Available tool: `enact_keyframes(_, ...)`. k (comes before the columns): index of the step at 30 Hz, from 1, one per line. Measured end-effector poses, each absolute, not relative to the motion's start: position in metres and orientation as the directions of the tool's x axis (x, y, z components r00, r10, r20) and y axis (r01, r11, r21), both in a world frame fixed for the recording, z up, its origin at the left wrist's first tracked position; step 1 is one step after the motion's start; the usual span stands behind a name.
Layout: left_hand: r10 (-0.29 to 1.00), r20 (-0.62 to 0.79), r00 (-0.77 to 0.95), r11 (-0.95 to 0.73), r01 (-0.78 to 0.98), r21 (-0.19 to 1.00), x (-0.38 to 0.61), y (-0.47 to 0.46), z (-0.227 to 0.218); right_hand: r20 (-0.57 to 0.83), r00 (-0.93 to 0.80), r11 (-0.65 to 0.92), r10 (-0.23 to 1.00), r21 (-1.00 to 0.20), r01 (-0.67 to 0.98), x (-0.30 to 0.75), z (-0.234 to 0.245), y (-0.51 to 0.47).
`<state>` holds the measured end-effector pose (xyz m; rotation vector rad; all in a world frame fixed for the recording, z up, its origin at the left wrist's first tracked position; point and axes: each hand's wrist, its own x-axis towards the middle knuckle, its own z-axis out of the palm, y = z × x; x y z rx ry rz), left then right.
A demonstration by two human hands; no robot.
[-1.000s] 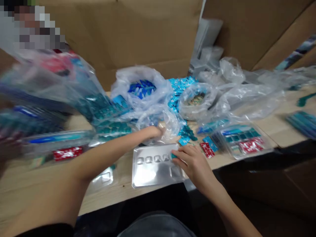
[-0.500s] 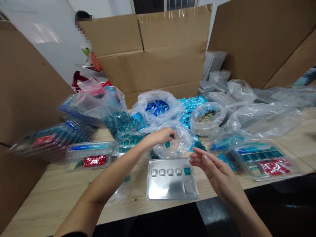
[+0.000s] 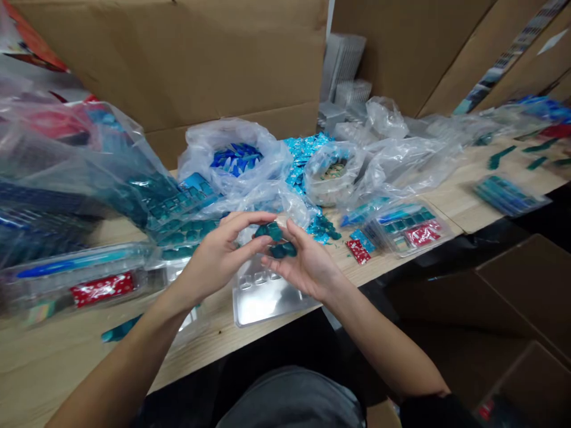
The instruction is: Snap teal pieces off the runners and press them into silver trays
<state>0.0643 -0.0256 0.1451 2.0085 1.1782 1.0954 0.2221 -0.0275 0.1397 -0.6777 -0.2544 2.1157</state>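
Note:
My left hand [image 3: 223, 252] pinches a small teal piece [image 3: 270, 230] between thumb and fingers. Close against it, my right hand [image 3: 307, 261] has its fingers curled round more teal pieces [image 3: 284, 249]; blur hides how many. Both hands are above a clear plastic tray [image 3: 267, 306] with a row of square raised pockets, partly covered by them. Just behind the hands sits an open clear plastic bag [image 3: 292, 205], with loose teal pieces [image 3: 325, 227] beside it.
Bags of blue pieces [image 3: 236, 159] and pale pieces [image 3: 334, 172] stand behind. Filled clear packs lie left [image 3: 147, 252] and right [image 3: 408, 229], near a red packet [image 3: 358, 251]. A cardboard wall [image 3: 178, 59] closes the back.
My left hand has come back from the bag with teal pieces and met my right hand, which has moved in over the tray. The view has swung right and down.

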Motion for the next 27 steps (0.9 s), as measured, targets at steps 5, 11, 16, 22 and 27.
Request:
enact_keyframes(5,0.897,0.384,0.220,-0.441,0.384,0.811,0.058,-0.036,0.139,-0.222,-0.501,-0.524,0.837,-0.588,-0.616,0.230,0.131,-0.040)
enact_keyframes(11,0.801,0.526,0.287,-0.597,0.447,0.666,0.066,-0.055,0.141,-0.193,-0.569,-0.568,0.800,-0.552,-0.611,0.228,0.124,-0.049)
enact_keyframes(16,0.794,0.574,0.200,-0.601,0.399,0.693,0.072,-0.060,0.132,-0.191,-0.525,-0.530,0.829,-0.566,-0.631,0.224,0.122,-0.051)
enact_keyframes(22,0.856,0.514,0.059,-0.505,0.312,0.805,0.079,-0.069,0.120,-0.217,-0.449,-0.456,0.867,-0.711,-0.536,0.230,0.125,-0.057)
enact_keyframes(27,0.856,0.484,0.181,-0.513,0.410,0.754,0.069,-0.088,0.112,-0.213,-0.439,-0.407,0.873,-0.814,-0.415,0.231,0.121,-0.063)
